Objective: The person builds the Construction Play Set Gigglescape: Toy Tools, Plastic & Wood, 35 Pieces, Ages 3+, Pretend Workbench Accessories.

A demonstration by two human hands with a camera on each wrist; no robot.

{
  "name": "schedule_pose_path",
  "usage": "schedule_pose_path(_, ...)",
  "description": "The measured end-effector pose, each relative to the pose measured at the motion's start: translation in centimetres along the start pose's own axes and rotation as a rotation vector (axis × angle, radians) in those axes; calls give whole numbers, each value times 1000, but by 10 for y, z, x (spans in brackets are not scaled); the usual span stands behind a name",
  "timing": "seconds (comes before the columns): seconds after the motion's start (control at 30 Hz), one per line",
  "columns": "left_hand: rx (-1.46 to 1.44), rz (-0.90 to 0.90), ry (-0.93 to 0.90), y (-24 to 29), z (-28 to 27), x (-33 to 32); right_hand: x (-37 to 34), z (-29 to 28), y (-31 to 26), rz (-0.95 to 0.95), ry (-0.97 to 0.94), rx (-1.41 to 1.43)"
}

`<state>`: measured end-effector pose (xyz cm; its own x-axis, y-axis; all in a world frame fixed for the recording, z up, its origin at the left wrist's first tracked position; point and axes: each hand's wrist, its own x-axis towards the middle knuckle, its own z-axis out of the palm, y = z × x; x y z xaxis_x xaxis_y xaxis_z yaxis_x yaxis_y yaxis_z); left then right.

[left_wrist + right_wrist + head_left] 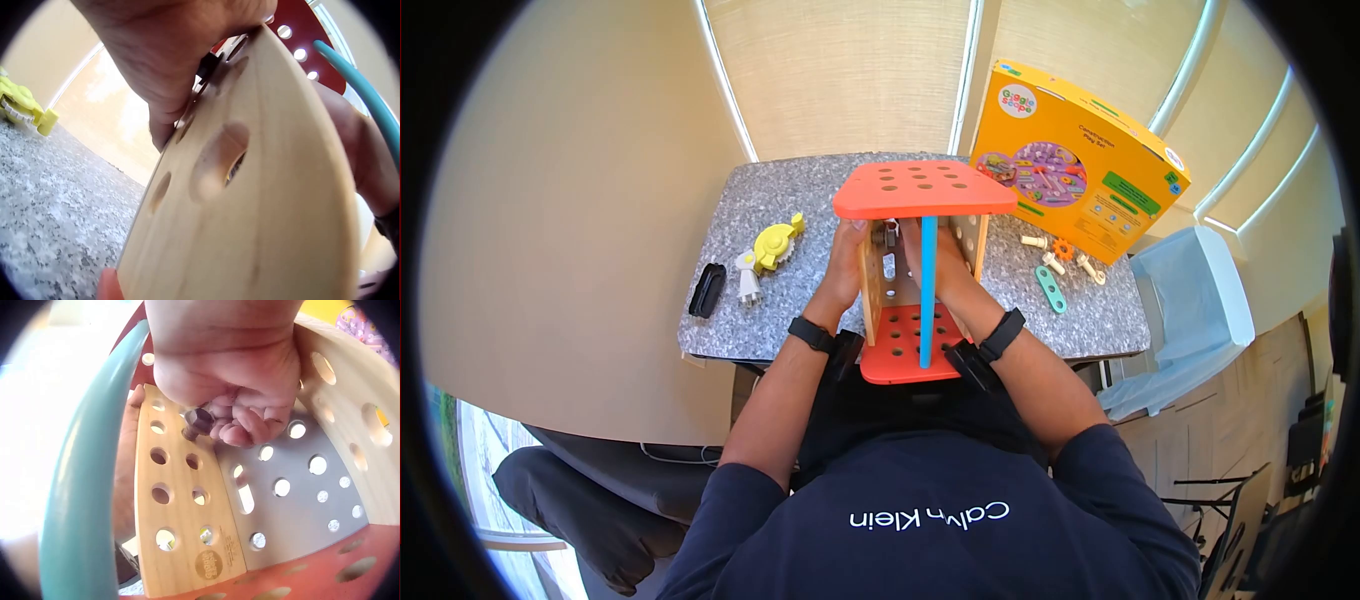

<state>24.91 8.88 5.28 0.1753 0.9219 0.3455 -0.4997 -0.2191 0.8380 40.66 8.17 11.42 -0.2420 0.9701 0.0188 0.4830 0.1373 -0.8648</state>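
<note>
A toy workbench stands in front of me, with orange-red perforated boards (925,190), light wooden side panels (269,162), a grey perforated back panel (294,481) and a blue rod (928,290) at its front. My left hand (843,265) grips the left wooden panel around its edge. Inside the frame is my right hand (234,381), its fingers curled at a dark hex-headed bolt (200,420). The bolt's shank sits at an upper hole of the left panel. My right thumb is hidden in the right wrist view.
On the speckled table (800,300), a yellow toy piece (775,245), a grey piece (748,280) and a black piece (707,290) lie left. Cream bolts (1090,268), an orange gear (1062,249) and a green strip (1050,289) lie right, before a yellow box (1080,160).
</note>
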Motion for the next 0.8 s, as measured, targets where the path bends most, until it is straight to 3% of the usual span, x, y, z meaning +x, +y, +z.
schedule_pose_path(0.17, 25, -7, -30, 9, 5, -1, 14, 12, 31, -366, 77, 5)
schedule_pose_path(0.3, -10, 9, -5, 7, 7, 0, 26, 17, 43, -371, 51, -54)
schedule_pose_path(0.37, -7, -29, -16, 5, 1, -1, 15, 7, 20, -126, -32, -103)
schedule_pose_path(0.5, -1, -16, -19, 6, 5, -2, 8, 6, 16, -121, 28, -28)
schedule_pose_path(0.57, 14, -15, -7, 7, 6, -2, 19, 15, 36, -317, 93, 8)
schedule_pose_path(0.67, 77, 2, -3, 6, 6, -2, 29, 23, 52, -402, 77, -58)
schedule_pose_path(0.8, 78, -38, 21, 5, 4, -3, 32, 19, 49, -322, 35, 9)
